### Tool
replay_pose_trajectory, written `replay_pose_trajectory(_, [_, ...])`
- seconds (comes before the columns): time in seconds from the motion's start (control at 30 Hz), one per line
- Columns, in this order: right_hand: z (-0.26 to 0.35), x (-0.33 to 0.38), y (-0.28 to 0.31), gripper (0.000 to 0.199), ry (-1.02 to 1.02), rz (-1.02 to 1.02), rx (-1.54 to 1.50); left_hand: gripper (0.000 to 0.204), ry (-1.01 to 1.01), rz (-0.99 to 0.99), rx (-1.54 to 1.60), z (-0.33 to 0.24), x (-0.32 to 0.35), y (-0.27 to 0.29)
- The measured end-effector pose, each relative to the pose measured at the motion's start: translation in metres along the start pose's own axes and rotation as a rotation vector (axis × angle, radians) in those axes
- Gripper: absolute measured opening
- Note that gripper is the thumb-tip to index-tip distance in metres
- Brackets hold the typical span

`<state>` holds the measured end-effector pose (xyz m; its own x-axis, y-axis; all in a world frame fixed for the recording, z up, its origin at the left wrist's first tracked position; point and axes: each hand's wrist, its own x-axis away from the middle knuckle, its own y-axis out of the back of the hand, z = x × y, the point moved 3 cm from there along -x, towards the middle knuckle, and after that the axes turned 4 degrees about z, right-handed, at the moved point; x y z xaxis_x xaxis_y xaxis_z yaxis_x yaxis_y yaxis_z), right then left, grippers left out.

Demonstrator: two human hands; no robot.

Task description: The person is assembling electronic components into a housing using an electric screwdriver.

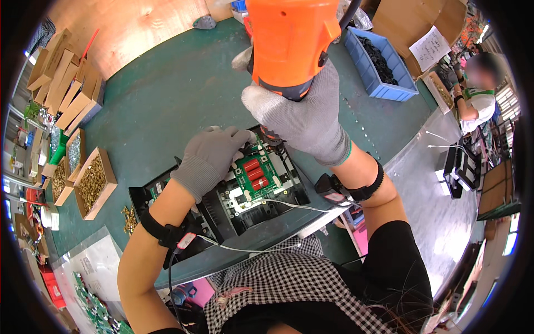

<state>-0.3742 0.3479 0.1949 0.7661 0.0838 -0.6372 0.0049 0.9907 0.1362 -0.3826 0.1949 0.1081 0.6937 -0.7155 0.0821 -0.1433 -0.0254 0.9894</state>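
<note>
An orange cordless power screwdriver point(293, 47) is held upright by my gloved right hand point(311, 119), whose fingers wrap round its dark lower part. Its tip points down at the far edge of a green circuit board point(267, 167) carrying several red cylindrical parts point(253, 173). The board sits in a black plastic housing point(250, 221) on the bench before me. My gloved left hand point(211, 158) rests at the board's far left corner, fingers bent together close to the tool's tip. Anything pinched there is hidden. Wrist straps with small modules circle both my forearms.
A blue bin point(397, 92) of black parts stands far right. Cardboard trays point(109, 167) of brass-coloured screws sit at left, with a loose screw pile point(129, 220) nearer. White cables point(289, 204) cross the housing. Another person point(479, 94) works at right.
</note>
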Motion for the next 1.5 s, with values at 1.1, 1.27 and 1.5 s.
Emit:
replay_pose_trajectory(1.1, [0.011, -0.001, 0.015, 0.041, 0.026, -0.014, -0.079, 0.037, 0.014, -0.375, 0.415, 0.065, 0.099, 0.051])
replay_pose_trajectory(1.27, [0.082, -0.005, 0.061, 0.055, 0.221, -0.266, 0.078, 0.018, 0.631, -0.248, 0.450, 0.118, 0.245, 0.004])
replay_pose_trajectory(1.5, [0.086, 0.013, 0.115, 0.047, 0.052, -0.343, 0.173, 0.017, 0.747, -0.382, 0.187, 0.101, 0.287, -0.076])
